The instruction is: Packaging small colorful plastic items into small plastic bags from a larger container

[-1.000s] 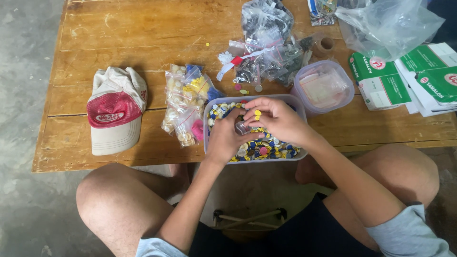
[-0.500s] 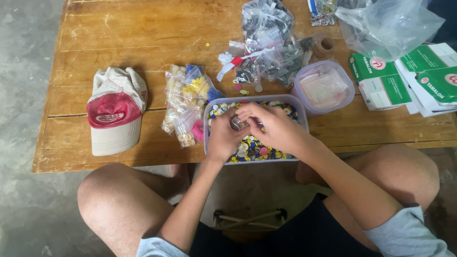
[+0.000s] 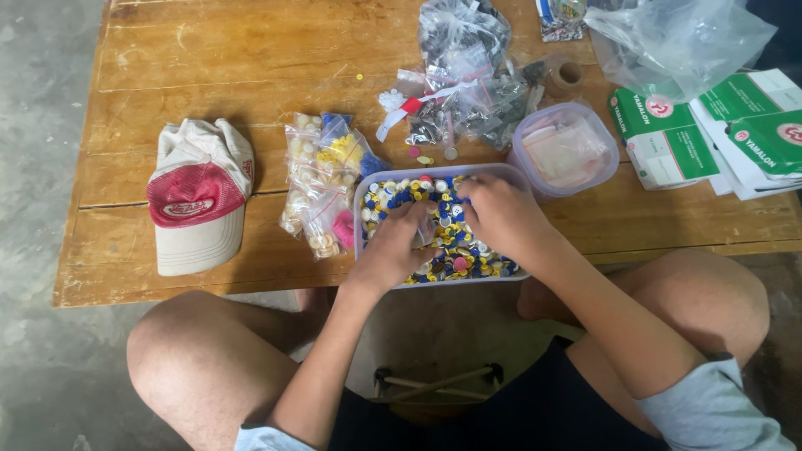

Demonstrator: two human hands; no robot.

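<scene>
Wooden table [image 3: 251,58], button tray [image 3: 361,209] — both hands' fingers [image 3: 418,219] inside

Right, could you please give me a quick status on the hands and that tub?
Left hand and right hand both down in the clear tub, fingers among small coloured caps. Grip unclear. Small filled bags touch the tub's left side.

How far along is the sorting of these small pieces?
Done: several small bags beside the tray hold pieces sorted by colour. In hand: left hand and right hand are both down in the tray. Left: the tray is full of mixed pieces.
</scene>
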